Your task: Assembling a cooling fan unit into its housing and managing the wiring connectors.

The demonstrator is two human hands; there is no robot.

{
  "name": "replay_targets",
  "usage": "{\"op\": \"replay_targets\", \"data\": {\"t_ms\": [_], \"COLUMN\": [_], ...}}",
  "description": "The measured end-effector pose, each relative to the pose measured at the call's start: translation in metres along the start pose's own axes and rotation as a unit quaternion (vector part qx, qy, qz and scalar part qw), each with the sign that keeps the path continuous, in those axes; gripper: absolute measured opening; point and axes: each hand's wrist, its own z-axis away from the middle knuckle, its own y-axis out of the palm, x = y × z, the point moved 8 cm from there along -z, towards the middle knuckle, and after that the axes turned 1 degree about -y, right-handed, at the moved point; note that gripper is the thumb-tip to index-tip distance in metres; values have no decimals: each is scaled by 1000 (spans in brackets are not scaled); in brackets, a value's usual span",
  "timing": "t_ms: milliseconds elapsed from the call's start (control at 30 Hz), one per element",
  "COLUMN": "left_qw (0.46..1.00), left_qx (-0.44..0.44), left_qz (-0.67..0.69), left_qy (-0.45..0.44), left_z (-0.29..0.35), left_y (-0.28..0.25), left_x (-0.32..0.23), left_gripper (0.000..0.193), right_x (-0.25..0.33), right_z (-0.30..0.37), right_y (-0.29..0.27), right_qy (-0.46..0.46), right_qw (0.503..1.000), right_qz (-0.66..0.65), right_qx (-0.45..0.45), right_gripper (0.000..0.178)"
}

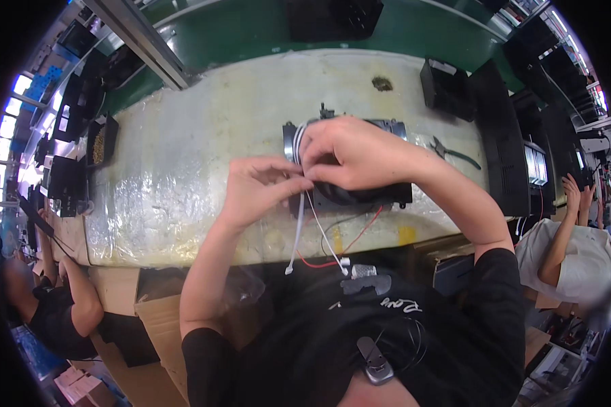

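A looped bundle of white cables (297, 144) stands over the left side of a black plastic housing (390, 192) on the table. My right hand (360, 152) is closed on the bundle from above, its fingers curled in. My left hand (254, 190) pinches the same cables at the lower left, thumb and forefinger close to the right fingertips. What exactly lies between the fingertips is partly hidden. Two white cable ends with small white connectors (345, 266) hang past the table's near edge. A red wire (370, 222) curves out from under the housing.
Green-handled pliers (455, 153) lie to the right, near a black box (448, 88) and tall black panels (497, 129). At the left stands a bin of small brass-coloured parts (102, 141). A metal post (142, 44) rises at the far left. Co-workers sit on both sides; cardboard boxes (163, 332) stand below.
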Motion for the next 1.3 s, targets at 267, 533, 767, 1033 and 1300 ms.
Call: {"op": "replay_targets", "data": {"t_ms": [267,533,767,1033,1300], "left_qw": [962,993,999,996,988], "left_qx": [40,34,17,21,98], "left_qz": [-208,-77,-24,-22,-57], "left_qy": [172,86,29,79,106], "left_z": [-9,-20,-11,-9,-20], "left_y": [-10,-15,-16,-21,-16], "left_x": [-18,10,17,14,7], "left_gripper": [18,16,19,18,17], "right_x": [-3,67,20,28,22], "right_z": [9,38,62,28,24], "right_y": [15,35,-12,11,18], "right_qy": [-3,-111,-4,-19,-74], "right_qw": [986,960,943,918,941], "right_qz": [-164,-249,141,243,117], "right_qx": [-11,67,-300,-313,-309], "right_gripper": [4,4,30,14,2]}}
